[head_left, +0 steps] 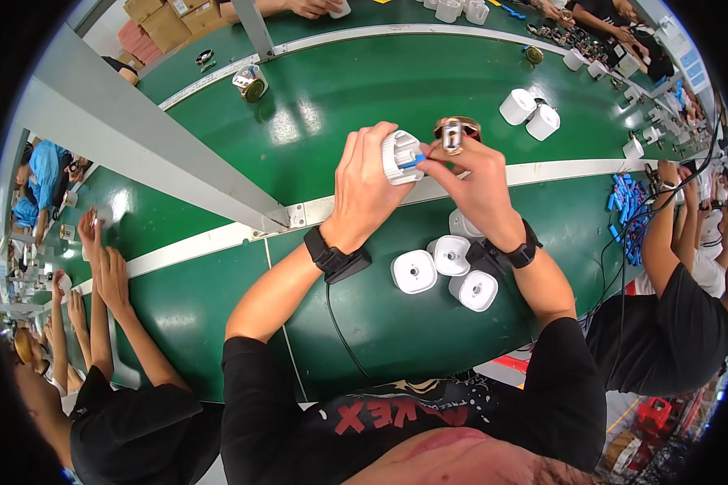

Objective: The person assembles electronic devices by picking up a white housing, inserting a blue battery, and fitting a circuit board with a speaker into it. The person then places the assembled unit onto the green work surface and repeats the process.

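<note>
White housing [399,151], judged light and stiff, is clamped in the left grip [361,179] around its ribbed wall, seemingly the surest hold; at its opening, a blue piece [415,161] is pinched by the right grip [479,179].

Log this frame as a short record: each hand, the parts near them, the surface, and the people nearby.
Left hand: holding a white ribbed housing, open end toward the right hand
Right hand: fingertips on a blue part at that open end; brass-coloured part beside the fingers
Near side: four white housings in a cluster
Beyond the rail: two white housings
Right: pile of blue cylinders
Surface: green table
People: co-workers on both sides
</note>
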### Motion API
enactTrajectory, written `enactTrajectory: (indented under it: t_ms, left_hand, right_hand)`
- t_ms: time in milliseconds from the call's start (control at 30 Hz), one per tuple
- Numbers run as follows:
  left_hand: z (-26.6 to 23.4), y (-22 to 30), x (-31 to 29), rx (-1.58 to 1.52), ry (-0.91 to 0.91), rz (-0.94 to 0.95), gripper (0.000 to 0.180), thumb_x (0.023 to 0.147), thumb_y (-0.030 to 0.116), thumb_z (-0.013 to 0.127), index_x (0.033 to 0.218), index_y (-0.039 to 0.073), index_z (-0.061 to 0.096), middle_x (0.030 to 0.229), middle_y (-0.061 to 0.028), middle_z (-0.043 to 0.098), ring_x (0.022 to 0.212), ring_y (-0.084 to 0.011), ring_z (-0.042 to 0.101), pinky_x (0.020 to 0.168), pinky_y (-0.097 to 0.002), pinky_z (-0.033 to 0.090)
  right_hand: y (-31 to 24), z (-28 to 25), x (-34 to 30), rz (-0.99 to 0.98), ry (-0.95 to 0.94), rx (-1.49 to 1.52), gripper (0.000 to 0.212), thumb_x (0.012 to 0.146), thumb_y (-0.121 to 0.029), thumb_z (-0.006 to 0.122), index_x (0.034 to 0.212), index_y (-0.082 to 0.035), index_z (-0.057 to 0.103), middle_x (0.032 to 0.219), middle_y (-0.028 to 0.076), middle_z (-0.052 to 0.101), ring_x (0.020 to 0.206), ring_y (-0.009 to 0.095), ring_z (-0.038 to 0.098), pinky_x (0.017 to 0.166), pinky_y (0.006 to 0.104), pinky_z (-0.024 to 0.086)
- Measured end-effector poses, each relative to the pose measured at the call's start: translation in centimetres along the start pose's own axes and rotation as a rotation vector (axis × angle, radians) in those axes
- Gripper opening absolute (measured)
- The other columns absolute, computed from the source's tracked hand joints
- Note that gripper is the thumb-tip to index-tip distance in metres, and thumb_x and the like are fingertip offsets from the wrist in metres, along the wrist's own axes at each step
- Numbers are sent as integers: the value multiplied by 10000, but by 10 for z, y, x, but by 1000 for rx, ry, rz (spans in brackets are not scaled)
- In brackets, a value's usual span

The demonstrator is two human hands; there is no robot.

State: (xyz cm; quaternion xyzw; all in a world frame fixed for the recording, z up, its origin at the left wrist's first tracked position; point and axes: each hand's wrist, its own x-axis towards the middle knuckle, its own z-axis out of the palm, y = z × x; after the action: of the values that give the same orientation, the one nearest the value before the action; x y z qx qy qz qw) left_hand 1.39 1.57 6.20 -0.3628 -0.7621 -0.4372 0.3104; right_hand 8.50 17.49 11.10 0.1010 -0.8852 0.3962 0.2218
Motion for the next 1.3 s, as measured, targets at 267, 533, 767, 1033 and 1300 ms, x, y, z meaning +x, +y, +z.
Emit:
enactTrajectory:
  t_ms: [267, 533, 767, 1033, 1300]
  left_hand:
    - [-2, -5, 2, -292, -103, -336, 704, 648, 34, 841, 1238, 23, 458, 1096, -128, 601, 996, -237, 624, 844, -342, 514]
    - [-4, -3, 3, -499, -179, -416, 674, 684, 1, 808, 1253, 27, 448, 1094, -82, 601, 1006, -149, 599, 852, -302, 511]
    - [-5, 4, 9, -487, -160, -451, 663, 704, 37, 809, 1263, 33, 453, 1103, -99, 594, 1025, -171, 588, 868, -313, 503]
    - [9, -45, -5, -140, -150, -639, 696, 701, 191, 835, 1261, 29, 454, 1155, -147, 565, 1174, -349, 450, 961, -424, 420]
    - [2, -112, -12, -206, 69, -667, 758, 700, 193, 849, 1304, 27, 422, 1249, -202, 531, 1197, -366, 440, 1014, -452, 373]
  right_hand:
    - [-12, -8, 0, -19, -292, -138, 689, 753, -79, 791, 1376, -44, 499, 1192, 164, 627, 947, 278, 664, 678, 331, 575]
    - [-12, -7, -1, -68, -292, -45, 762, 744, -74, 795, 1418, -50, 441, 1214, 216, 612, 1001, 354, 649, 783, 381, 588]
    - [-13, -2, -2, -55, -268, -33, 749, 755, -66, 780, 1419, -40, 434, 1205, 208, 623, 991, 392, 640, 844, 398, 569]
    - [-14, -45, 17, 51, -565, -163, 629, 822, -124, 720, 1390, -17, 473, 1230, 179, 635, 1057, 314, 646, 908, 377, 527]
    - [128, -148, 23, 299, 221, -130, 493, 854, -218, 695, 1306, -51, 589, 1147, 142, 676, 1055, 218, 647, 931, 322, 484]
